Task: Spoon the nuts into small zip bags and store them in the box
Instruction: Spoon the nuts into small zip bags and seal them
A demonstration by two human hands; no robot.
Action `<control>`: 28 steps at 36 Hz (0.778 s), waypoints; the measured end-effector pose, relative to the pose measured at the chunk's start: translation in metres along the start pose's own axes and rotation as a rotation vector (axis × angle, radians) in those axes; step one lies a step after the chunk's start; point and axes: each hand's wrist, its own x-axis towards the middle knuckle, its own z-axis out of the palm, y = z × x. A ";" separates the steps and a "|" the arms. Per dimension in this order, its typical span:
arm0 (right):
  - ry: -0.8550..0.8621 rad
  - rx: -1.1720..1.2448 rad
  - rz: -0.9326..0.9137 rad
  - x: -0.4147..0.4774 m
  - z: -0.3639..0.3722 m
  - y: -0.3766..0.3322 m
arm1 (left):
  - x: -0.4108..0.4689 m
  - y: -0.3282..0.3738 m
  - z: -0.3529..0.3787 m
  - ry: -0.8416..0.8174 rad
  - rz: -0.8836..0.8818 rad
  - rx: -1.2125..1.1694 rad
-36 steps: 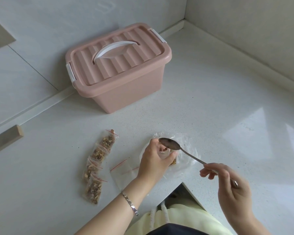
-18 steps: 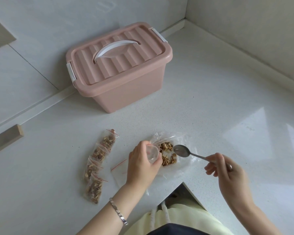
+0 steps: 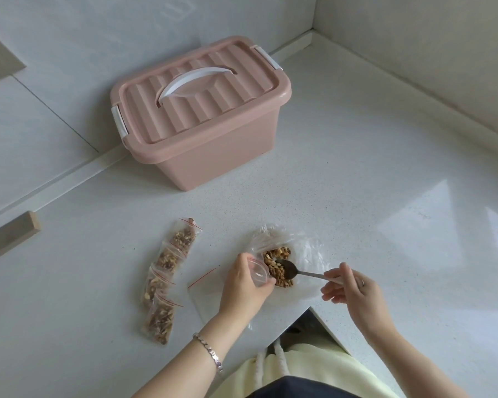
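Note:
A pile of nuts point(image 3: 279, 267) lies on a crumpled clear plastic bag point(image 3: 305, 248) near the counter's front edge. My left hand point(image 3: 243, 288) holds a small clear zip bag point(image 3: 258, 272) with its mouth open, right beside the nuts. My right hand point(image 3: 352, 291) grips a metal spoon point(image 3: 292, 270) by its handle, with the bowl dipped into the nuts. Several filled small zip bags point(image 3: 167, 278) lie in a row to the left. The pink box point(image 3: 202, 110) with a white handle stands shut at the back.
An empty flat zip bag point(image 3: 206, 288) with a red strip lies under my left wrist. Walls close off the counter point(image 3: 385, 182) at the back and right. The counter's front edge has a notch near my body. A wooden block point(image 3: 9, 238) sits at the far left.
The spoon came down from above my left hand and to the right, then into the nut pile. My left hand moved left and uncovered the nuts, still holding the small bag.

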 end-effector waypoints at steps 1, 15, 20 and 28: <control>-0.005 0.042 0.038 0.001 0.000 0.000 | 0.000 -0.001 0.001 0.010 -0.002 -0.010; -0.009 0.427 0.307 -0.002 -0.017 0.011 | -0.002 -0.003 0.002 0.106 -0.045 -0.099; -0.017 0.456 0.254 -0.006 -0.024 0.006 | -0.003 -0.003 0.006 0.150 0.004 -0.103; -0.025 0.501 0.099 -0.016 -0.021 -0.013 | -0.005 0.014 0.003 0.235 0.119 -0.137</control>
